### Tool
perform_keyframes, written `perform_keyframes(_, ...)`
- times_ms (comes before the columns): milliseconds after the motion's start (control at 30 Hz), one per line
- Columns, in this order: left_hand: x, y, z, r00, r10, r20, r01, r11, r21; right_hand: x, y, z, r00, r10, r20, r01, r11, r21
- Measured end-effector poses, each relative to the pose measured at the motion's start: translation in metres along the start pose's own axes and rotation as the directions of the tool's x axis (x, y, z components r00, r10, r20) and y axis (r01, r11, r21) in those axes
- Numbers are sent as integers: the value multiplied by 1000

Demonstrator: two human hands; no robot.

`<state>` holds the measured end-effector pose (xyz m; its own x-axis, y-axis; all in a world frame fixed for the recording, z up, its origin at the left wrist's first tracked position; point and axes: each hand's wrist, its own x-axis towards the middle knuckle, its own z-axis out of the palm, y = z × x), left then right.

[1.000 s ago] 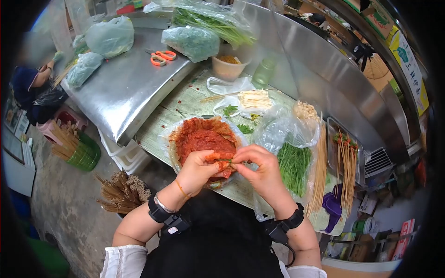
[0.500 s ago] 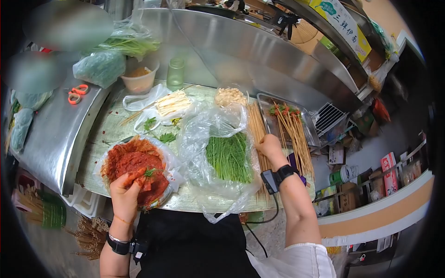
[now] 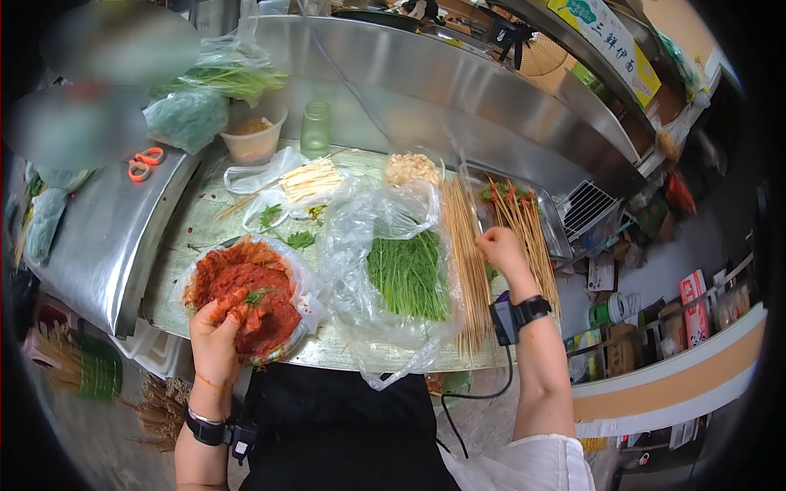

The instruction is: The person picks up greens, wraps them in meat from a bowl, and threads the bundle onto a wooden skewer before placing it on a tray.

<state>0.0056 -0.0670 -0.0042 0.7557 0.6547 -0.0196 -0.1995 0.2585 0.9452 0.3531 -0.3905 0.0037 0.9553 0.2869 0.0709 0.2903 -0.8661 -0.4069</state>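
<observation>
My left hand [image 3: 216, 329] is closed at the front left of a lined bowl of red paste [image 3: 274, 315], its fingers pinched on a red-coated piece with a green leaf [image 3: 256, 295]. My right hand [image 3: 501, 250] is closed over the right side of the loose skewers [image 3: 463, 254]; what its fingers hold is too small to name. Beyond it, a metal tray [image 3: 557, 237] bears skewers with red and green food at their far ends [image 3: 512, 196]. Between my hands, thin green vegetables [image 3: 407, 274] lie in a clear plastic bag [image 3: 344, 245].
White sticks [image 3: 311, 180], a bag of pale pieces [image 3: 412, 168], a green glass [image 3: 315, 129] and a plastic tub [image 3: 255, 143] stand toward the back. Orange-handled scissors [image 3: 144, 164] lie on the metal surface at left. A metal wall [image 3: 458, 82] bounds the back.
My right hand has moved slightly right and up, away from the loose skewers' middle. My left hand has shifted slightly left and down, still pinching. The view has shifted a little.
</observation>
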Motion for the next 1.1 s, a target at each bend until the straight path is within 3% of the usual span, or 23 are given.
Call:
perform_keyframes(33,0,-1,-1,1000,-13,-20,12,999,-37,-5,-6,-18,999,35,26,-41,957,288)
perform_keyframes(67,-1,-1,-3,999,-28,-45,25,997,-73,-17,-24,-40,996,59,66,-86,831,549)
perform_keyframes(100,0,-1,-3,998,-29,-55,25,997,-73,-29,-41,-55,998,31,63,-66,724,687)
perform_keyframes(133,1,1,1,996,-52,-71,41,988,-150,-40,-56,-66,998,5,60,-51,593,804)
perform_keyframes(167,2,2,4,993,-76,-94,53,973,-225,-51,-70,-67,997,-9,76,-56,592,804)
perform_keyframes(233,5,1,13,997,-54,-46,39,962,-269,-75,-103,-52,997,-75,14,12,335,942)
perform_keyframes(433,13,4,33,998,-55,-43,26,864,-504,-145,-187,21,963,-263,59,-20,150,988)
perform_keyframes(600,11,2,22,995,-72,-65,30,866,-498,-178,-217,53,943,-317,102,-70,111,991)
perform_keyframes(667,10,0,18,995,-78,-63,44,906,-422,-181,-216,55,851,-497,170,-170,46,984)
perform_keyframes(867,1,3,8,1000,-19,18,23,978,-207,-177,-219,43,716,-603,350,-229,271,935)
perform_keyframes(933,-3,7,5,998,-23,60,33,986,-161,-159,-210,33,799,-573,181,-178,62,982)
perform_keyframes(967,-5,6,4,998,-30,64,40,986,-163,-150,-210,32,826,-533,182,-214,3,977)
perform_keyframes(1100,-8,4,7,991,-27,131,32,999,-34,-127,-213,41,816,-507,278,-347,-45,937)
